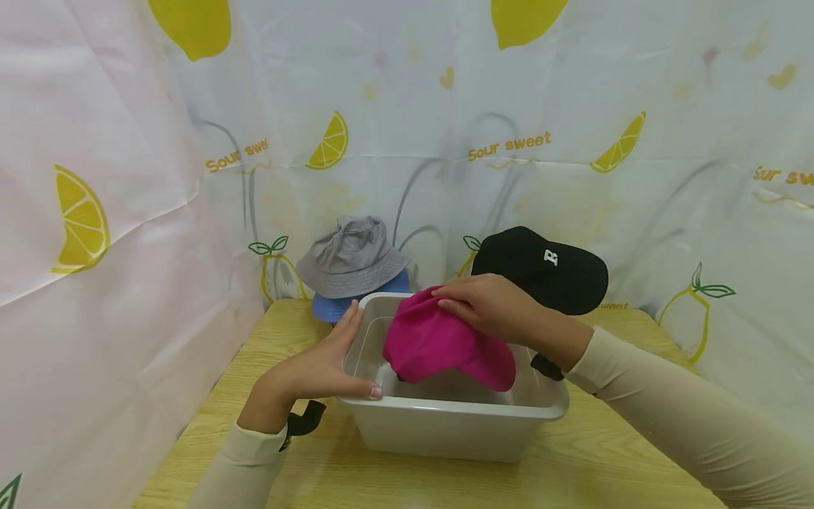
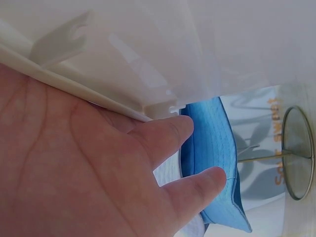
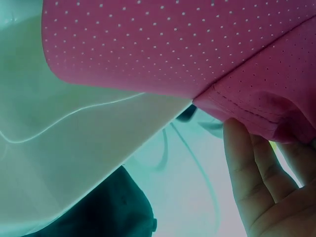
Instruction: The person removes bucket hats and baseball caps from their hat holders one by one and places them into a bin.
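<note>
One pink cap [image 1: 432, 346] over bin [image 1: 445, 433]: we see R grip [image 1: 492, 305] pinching cap; L grip [image 1: 321, 367] unclenched, touching bin approx. 9 o'clock; blk cap [image 1: 540, 276] 1–2 o'clock.

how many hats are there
4: pink cap in the right hand, black cap behind the bin, gray hat above the blue hat, back left. Others may be hidden.

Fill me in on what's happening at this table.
A person's right hand holds a pink cap at the opening of a white bin, while the left hand rests on the bin's left side, thumb on the near rim. The cap is not yet released. Behind the bin, a gray bucket hat sits above a blue one on the left, with a black cap on the right.
</note>
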Action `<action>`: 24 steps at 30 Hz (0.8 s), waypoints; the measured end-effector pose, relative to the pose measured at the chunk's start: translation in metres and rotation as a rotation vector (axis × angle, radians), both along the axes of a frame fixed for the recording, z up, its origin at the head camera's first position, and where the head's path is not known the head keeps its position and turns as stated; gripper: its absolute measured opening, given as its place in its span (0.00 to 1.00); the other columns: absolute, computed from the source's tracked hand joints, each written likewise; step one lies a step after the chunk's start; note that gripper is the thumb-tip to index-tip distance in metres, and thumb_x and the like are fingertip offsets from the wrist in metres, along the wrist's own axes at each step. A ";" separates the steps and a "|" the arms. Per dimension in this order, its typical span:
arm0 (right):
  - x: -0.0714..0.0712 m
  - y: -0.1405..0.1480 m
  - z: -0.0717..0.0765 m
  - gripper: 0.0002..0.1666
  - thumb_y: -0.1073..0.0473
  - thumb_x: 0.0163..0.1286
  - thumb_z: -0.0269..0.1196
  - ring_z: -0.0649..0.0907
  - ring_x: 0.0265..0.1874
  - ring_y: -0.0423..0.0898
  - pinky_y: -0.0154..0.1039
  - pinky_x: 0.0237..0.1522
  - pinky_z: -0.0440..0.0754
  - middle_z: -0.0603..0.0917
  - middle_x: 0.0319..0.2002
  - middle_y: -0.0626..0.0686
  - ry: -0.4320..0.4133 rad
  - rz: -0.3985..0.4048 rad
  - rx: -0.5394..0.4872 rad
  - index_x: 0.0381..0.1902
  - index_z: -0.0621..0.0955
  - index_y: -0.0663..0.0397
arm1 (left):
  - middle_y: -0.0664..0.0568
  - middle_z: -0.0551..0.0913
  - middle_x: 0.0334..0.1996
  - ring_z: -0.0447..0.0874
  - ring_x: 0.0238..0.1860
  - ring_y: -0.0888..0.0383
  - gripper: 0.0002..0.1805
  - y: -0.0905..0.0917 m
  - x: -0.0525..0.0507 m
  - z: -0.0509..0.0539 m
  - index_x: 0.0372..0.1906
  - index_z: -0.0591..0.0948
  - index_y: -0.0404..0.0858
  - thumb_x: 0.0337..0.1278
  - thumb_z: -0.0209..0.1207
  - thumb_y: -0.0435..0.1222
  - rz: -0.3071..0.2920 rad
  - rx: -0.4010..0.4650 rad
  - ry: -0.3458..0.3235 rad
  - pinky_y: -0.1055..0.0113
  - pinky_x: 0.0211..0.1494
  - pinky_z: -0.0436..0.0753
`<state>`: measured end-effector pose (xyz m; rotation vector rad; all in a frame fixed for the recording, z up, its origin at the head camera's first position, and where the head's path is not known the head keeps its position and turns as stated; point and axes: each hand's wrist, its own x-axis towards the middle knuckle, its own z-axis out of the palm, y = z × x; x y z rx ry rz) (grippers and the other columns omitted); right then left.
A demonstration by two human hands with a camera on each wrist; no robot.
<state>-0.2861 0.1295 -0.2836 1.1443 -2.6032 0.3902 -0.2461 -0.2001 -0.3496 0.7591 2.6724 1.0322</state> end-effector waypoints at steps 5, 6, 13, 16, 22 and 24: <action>-0.002 -0.003 -0.002 0.20 0.48 0.77 0.63 0.87 0.53 0.43 0.42 0.56 0.86 0.89 0.55 0.45 0.004 0.027 0.024 0.63 0.85 0.41 | 0.55 0.24 0.84 0.30 0.85 0.47 0.76 0.000 0.000 -0.001 0.85 0.35 0.44 0.43 0.74 0.63 0.000 -0.002 0.001 0.37 0.79 0.59; -0.003 -0.004 -0.003 0.19 0.49 0.77 0.63 0.87 0.52 0.43 0.42 0.55 0.86 0.89 0.55 0.45 0.006 0.036 0.030 0.62 0.86 0.41 | 0.54 0.24 0.84 0.31 0.85 0.46 0.76 0.000 -0.001 -0.001 0.85 0.35 0.44 0.43 0.75 0.63 0.002 -0.002 0.003 0.37 0.78 0.60; -0.004 -0.007 -0.007 0.18 0.48 0.77 0.63 0.87 0.50 0.42 0.41 0.53 0.86 0.90 0.52 0.44 -0.041 0.067 0.070 0.61 0.86 0.40 | 0.54 0.24 0.84 0.32 0.85 0.44 0.76 0.000 -0.002 -0.003 0.85 0.35 0.45 0.43 0.74 0.64 0.007 -0.011 0.002 0.35 0.77 0.61; -0.004 -0.009 -0.009 0.18 0.48 0.77 0.62 0.87 0.48 0.42 0.39 0.51 0.86 0.90 0.50 0.43 -0.088 0.061 0.091 0.61 0.86 0.38 | 0.54 0.24 0.84 0.32 0.85 0.44 0.76 0.000 -0.002 -0.003 0.85 0.35 0.45 0.43 0.74 0.64 0.012 -0.010 0.001 0.35 0.77 0.61; -0.008 -0.013 -0.016 0.16 0.48 0.78 0.62 0.86 0.42 0.38 0.32 0.44 0.84 0.90 0.47 0.40 -0.130 0.073 0.130 0.60 0.86 0.36 | 0.53 0.24 0.84 0.33 0.85 0.43 0.76 0.000 -0.003 -0.005 0.85 0.35 0.45 0.42 0.74 0.63 0.014 0.002 -0.001 0.35 0.77 0.62; -0.009 -0.014 -0.018 0.16 0.48 0.77 0.62 0.86 0.41 0.37 0.29 0.41 0.84 0.90 0.47 0.39 -0.149 0.080 0.134 0.59 0.86 0.36 | 0.53 0.24 0.84 0.33 0.85 0.43 0.76 0.000 -0.003 -0.005 0.85 0.35 0.45 0.43 0.74 0.64 0.015 0.000 0.000 0.36 0.77 0.62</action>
